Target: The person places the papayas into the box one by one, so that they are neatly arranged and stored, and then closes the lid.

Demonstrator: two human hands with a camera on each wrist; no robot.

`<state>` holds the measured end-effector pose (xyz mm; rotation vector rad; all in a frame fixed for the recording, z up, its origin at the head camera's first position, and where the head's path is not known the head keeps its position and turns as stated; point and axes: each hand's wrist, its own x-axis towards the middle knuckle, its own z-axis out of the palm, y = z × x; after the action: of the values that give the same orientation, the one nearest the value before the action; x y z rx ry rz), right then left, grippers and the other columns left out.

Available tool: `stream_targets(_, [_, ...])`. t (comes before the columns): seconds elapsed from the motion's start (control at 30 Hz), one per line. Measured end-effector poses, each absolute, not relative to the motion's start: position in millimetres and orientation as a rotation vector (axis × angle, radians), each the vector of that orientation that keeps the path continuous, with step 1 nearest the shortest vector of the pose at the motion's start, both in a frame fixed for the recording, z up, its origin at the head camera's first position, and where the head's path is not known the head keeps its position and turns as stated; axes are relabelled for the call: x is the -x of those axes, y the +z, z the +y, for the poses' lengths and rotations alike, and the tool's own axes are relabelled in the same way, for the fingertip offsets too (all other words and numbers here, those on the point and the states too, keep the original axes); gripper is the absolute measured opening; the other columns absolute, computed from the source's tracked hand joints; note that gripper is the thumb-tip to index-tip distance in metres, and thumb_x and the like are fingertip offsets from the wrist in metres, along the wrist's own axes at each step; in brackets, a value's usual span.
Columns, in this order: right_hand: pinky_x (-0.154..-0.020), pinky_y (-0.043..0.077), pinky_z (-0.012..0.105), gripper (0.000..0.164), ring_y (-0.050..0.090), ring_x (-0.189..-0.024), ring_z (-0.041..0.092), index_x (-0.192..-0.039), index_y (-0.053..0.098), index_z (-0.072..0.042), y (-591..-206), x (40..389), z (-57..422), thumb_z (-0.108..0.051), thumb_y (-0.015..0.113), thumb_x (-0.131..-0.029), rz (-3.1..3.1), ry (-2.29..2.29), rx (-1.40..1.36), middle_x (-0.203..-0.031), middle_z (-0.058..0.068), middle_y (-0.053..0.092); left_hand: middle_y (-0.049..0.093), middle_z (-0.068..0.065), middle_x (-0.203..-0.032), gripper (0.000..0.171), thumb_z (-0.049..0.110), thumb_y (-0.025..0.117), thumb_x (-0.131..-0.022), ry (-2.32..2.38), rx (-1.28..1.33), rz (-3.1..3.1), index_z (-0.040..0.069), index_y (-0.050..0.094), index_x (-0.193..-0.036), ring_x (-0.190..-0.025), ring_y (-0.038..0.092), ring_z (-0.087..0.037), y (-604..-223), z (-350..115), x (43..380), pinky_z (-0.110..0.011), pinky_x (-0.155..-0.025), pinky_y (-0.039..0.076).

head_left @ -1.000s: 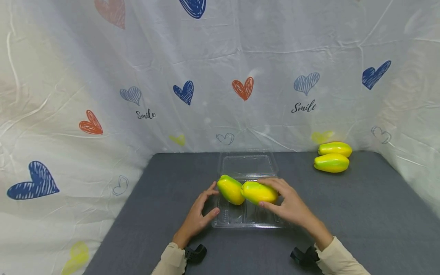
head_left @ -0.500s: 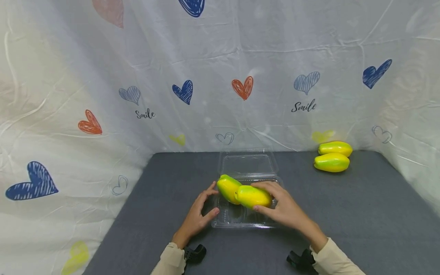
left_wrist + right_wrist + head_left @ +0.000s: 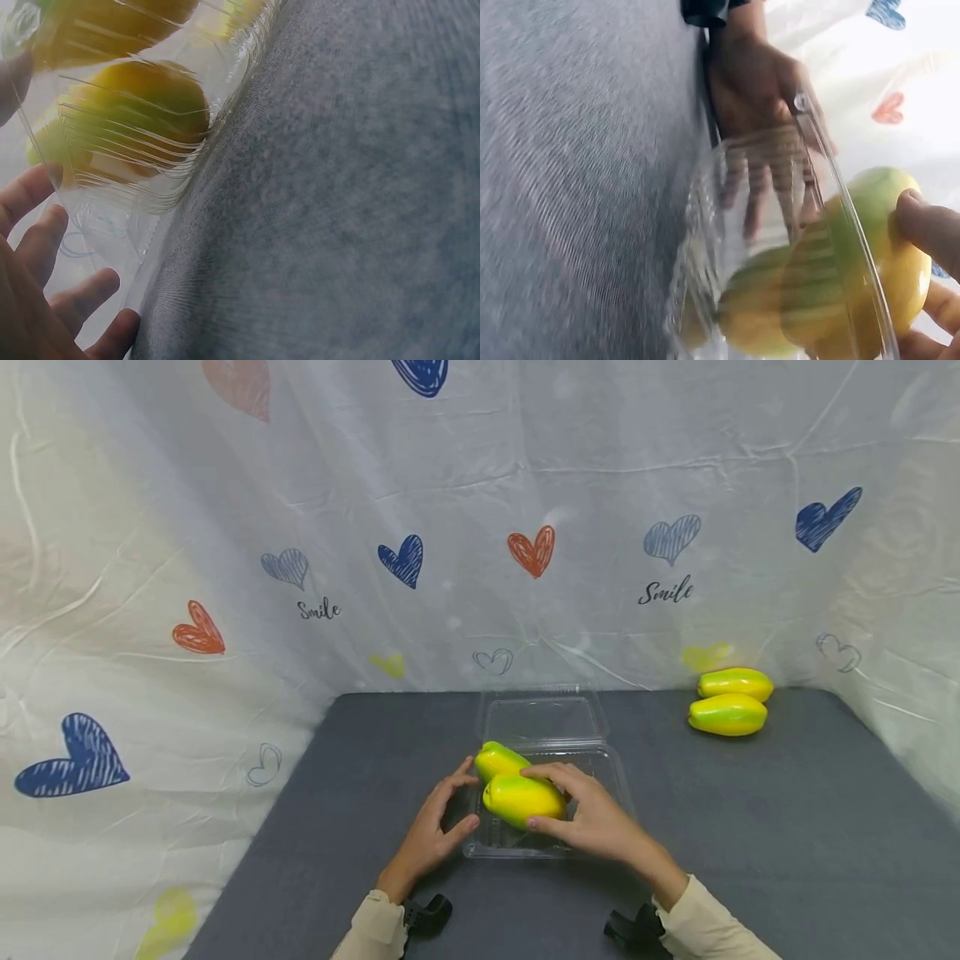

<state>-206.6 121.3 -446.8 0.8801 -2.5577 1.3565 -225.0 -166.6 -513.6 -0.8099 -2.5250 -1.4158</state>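
My right hand (image 3: 592,814) grips a yellow-green papaya (image 3: 517,800) between thumb and fingers, low over the clear plastic container (image 3: 607,777). Another papaya (image 3: 498,758) lies in the container just behind it, partly covered by the held one. At the container's left side, my left hand (image 3: 431,835) rests with fingers spread and thumb apart, fingertips at the wall. Through the ribbed plastic in the left wrist view, a papaya (image 3: 142,112) shows beside those fingertips. In the right wrist view, the thumb (image 3: 922,225) presses on the held papaya (image 3: 885,262) above the rim.
The container's lid (image 3: 543,718) stands open toward the back curtain (image 3: 450,485), which is printed with hearts. Two more papayas (image 3: 727,714) lie side by side at the back right of the dark grey tabletop (image 3: 750,843).
My right hand has carried its papaya left and slightly toward me, from the container's middle to its left part in front of the other papaya. The left hand has stayed put.
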Motion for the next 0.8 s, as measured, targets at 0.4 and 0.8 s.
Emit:
stream_targets(0.4, [-0.08, 0.052, 0.028, 0.058, 0.059, -0.099, 0.011, -0.135, 0.061, -0.023, -452.1, 209.0, 109.5, -0.037, 0.084, -0.084, -2.588, 1.368, -0.953, -0.128, -0.001, 0.066, 0.03, -0.006, -0.168, 0.043, 0.009, 0.051, -0.104, -1.467, 0.831, -2.488, 0.025, 0.05, -0.144, -0.155, 0.029, -0.034, -512.0, -164.9, 224.7, -0.072, -0.115, 0.024])
stream_targets(0.8, [-0.078, 0.057, 0.027, 0.059, 0.059, -0.1, 0.013, -0.137, 0.062, -0.019, -456.3, 208.5, 110.5, -0.035, 0.084, -0.084, -2.606, 1.401, -1.043, -0.122, 0.003, 0.06, 0.033, 0.001, -0.167, 0.04, 0.014, 0.055, -0.104, -1.431, 0.797, -2.503, 0.024, 0.051, -0.142, -0.154, 0.032, -0.03, -511.1, -164.8, 225.0, -0.068, -0.117, 0.026])
